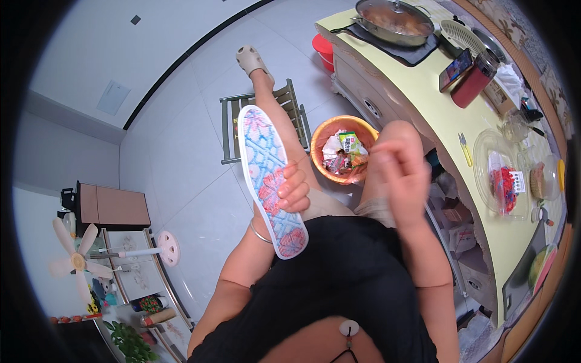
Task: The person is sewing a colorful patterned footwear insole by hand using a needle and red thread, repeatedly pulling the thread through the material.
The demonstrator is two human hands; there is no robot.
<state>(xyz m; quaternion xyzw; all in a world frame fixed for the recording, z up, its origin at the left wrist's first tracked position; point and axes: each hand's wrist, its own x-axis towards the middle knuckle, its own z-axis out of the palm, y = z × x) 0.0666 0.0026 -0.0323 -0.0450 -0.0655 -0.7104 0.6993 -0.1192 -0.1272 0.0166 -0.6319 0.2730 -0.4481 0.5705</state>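
My left hand [292, 189] grips an embroidered insole [264, 158] around its edge, fingers curled over the front face. The insole stands tilted above my left thigh, its white rim framing blue lattice stitching with pink and red flower patterns. Above my right knee, my right hand [400, 175] is raised apart from the insole. Motion smears its fingers, so I cannot make out whether they pinch anything, and no thread shows clearly between hand and insole.
A yellow wood-look bin [345, 124] with wrappers stands by my right knee. My left leg stretches across a small slatted stool [290, 100]. The counter at right holds a lidded pan [394, 24], a phone [456, 69], a red flask [475, 81], yellow-handled scissors [466, 151] and a clear tray of red thread [484, 181].
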